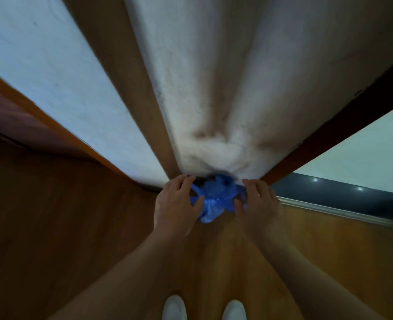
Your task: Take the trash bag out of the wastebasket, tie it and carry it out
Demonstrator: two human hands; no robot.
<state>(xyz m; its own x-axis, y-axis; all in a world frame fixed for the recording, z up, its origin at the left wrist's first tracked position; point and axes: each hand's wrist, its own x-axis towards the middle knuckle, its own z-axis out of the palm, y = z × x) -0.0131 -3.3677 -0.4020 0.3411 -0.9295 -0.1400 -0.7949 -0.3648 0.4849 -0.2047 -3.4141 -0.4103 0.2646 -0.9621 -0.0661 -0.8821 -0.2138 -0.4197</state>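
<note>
**Both hands on the blue bag at the foot of the wall**

I stand on a brown wooden floor (52, 227), glossy and warmer in tone toward my right. Straight ahead rises a white, rough-plastered wall (225, 77), smudged grey low down, with a wooden strip (126, 88) running up its left side. To the right, a dark wooden frame (329, 125) edges an opening onto a pale wall with a black skirting (340, 192) that catches two spots of light.

No writing or label can be read anywhere.

The blue trash bag (214, 199) sits low against the wall's base, bunched and crinkled. My left hand (177, 204) pinches a pulled-out strip of the plastic on its side; my right hand (257, 204) is closed on the other side the same way. The wastebasket is hidden behind bag and hands. My two white shoes (174, 308) show at the bottom.
</note>
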